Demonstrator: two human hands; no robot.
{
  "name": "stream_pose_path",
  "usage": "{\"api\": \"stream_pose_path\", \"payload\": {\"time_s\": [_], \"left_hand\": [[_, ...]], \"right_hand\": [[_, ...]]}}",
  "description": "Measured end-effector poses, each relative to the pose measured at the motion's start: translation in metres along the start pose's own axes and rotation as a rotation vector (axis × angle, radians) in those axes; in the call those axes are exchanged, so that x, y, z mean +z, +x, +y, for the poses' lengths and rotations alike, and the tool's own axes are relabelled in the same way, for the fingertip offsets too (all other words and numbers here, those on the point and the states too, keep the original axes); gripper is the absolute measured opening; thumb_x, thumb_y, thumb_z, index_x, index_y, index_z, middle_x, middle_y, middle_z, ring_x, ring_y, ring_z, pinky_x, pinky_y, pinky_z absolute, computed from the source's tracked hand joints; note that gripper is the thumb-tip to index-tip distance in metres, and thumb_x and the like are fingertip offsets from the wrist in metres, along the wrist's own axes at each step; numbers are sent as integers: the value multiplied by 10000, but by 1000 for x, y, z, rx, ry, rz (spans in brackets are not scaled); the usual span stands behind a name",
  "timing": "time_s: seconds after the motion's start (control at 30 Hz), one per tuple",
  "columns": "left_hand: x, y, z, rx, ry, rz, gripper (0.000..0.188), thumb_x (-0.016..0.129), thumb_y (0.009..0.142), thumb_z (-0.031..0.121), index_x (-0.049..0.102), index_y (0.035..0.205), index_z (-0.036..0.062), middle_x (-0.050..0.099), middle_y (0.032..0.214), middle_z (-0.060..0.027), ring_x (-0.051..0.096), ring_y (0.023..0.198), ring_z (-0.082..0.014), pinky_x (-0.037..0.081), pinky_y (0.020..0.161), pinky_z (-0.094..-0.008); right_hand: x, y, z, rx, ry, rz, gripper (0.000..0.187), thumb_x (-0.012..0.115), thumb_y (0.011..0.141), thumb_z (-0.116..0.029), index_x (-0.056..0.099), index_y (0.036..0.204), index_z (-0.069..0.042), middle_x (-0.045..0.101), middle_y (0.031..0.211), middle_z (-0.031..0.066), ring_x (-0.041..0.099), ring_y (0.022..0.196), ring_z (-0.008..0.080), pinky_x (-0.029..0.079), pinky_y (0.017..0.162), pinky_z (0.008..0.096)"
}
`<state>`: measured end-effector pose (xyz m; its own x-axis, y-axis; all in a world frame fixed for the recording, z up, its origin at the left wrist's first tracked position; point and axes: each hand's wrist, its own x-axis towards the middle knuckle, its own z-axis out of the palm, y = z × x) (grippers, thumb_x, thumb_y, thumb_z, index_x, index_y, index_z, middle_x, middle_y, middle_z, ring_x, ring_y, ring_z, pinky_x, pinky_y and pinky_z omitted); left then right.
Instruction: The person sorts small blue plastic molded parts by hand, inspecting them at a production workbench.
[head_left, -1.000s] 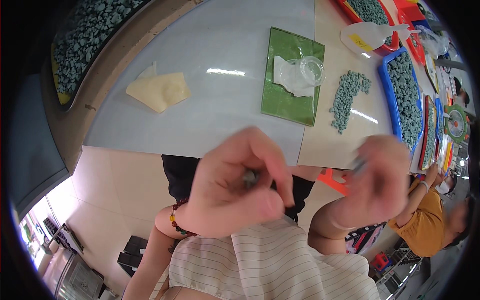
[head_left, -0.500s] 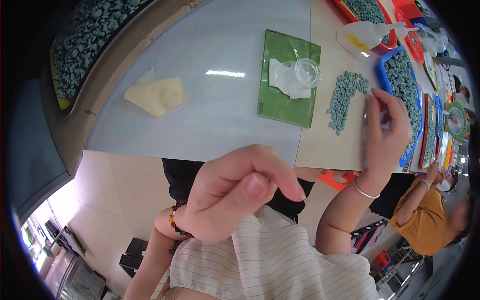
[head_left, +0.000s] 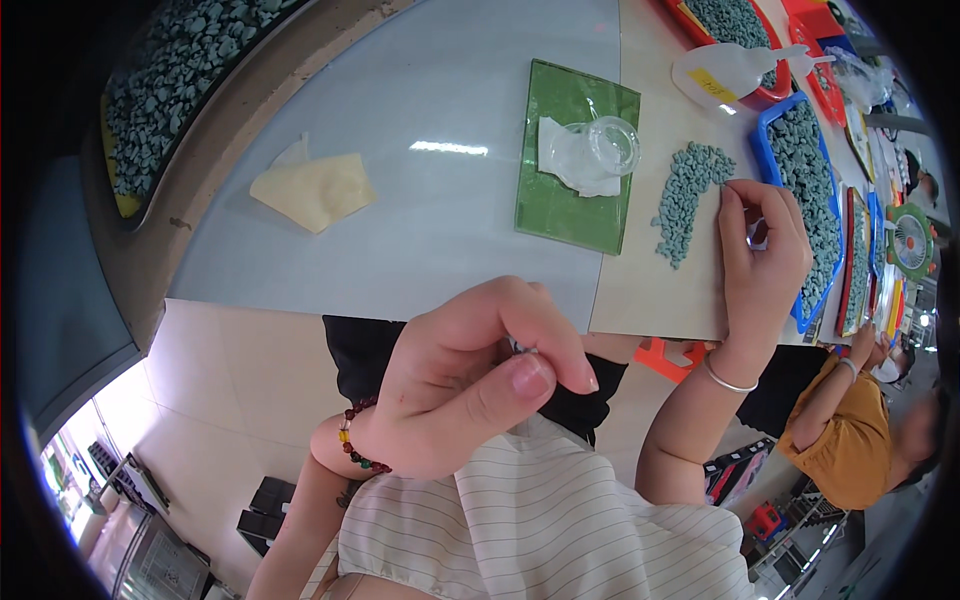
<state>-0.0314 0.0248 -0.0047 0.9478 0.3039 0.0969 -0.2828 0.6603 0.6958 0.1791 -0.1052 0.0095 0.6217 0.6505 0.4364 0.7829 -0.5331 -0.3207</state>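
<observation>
My left hand [head_left: 470, 375] is raised in front of my striped shirt, its fingers curled and the thumb pressed against the index finger. A tiny bluish-grey bit shows between them, too small to name. Over on the right, my right hand [head_left: 765, 245] rests at the table with thumb and index fingertip together, beside a loose pile of small grey-green stone chips [head_left: 685, 200]. Whatever that pinch may hold is hidden. Left of the pile lies a green mat [head_left: 570, 225], bearing a white piece of paper [head_left: 555, 150] and a small clear round cup [head_left: 615, 147].
A blue tray of stone chips [head_left: 808, 165] stands just right of my right hand. A squeeze bottle [head_left: 715, 75] lies before a red tray [head_left: 785, 85]. Yellowish cloth [head_left: 315, 195] sits on the left tabletop. A co-worker [head_left: 850, 440] works farther right.
My right hand has shifted slightly left to the pile's edge, and its fingertips have come together. My left thumb and index have shifted a little, exposing the small bit between them.
</observation>
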Motion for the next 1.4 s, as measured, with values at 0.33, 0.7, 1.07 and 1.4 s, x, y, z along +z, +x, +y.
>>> {"api": "stream_pose_path", "payload": {"time_s": [0.33, 0.7, 1.07, 1.4], "left_hand": [[7, 3, 2, 65, 372, 146, 190, 558, 843, 228, 516, 812, 46, 473, 699, -21, 376, 630, -82, 326, 554, -192], [4, 1, 0, 56, 726, -1, 115, 520, 815, 132, 512, 776, 24, 478, 700, -33, 384, 597, -131, 301, 529, -242], [0, -3, -4, 113, 711, -48, 86, 469, 815, 82, 486, 792, 1, 484, 736, -65, 395, 623, -170, 338, 562, -276], [4, -2, -1, 166, 710, 12, 46, 505, 774, 56, 503, 774, 9, 490, 694, -50, 385, 586, -143, 326, 518, -261]], "right_hand": [[0, -4, -1, 72, 28, -6, 67, 616, 725, -5, 565, 765, 14, 530, 684, 29, 444, 550, 89, 371, 523, 206], [-22, -37, -75, -335, 395, 43, 226, 703, 495, -130, 611, 692, -70, 578, 731, 44, 494, 575, 197, 338, 499, 298], [-1, -51, -85, -316, 657, -5, 138, 704, 651, -76, 580, 707, -57, 540, 703, 51, 454, 540, 152, 346, 483, 275], [-9, -46, -88, -228, 741, -60, 293, 697, 476, 2, 638, 756, -57, 584, 729, 46, 517, 576, 165, 400, 482, 245]]}}
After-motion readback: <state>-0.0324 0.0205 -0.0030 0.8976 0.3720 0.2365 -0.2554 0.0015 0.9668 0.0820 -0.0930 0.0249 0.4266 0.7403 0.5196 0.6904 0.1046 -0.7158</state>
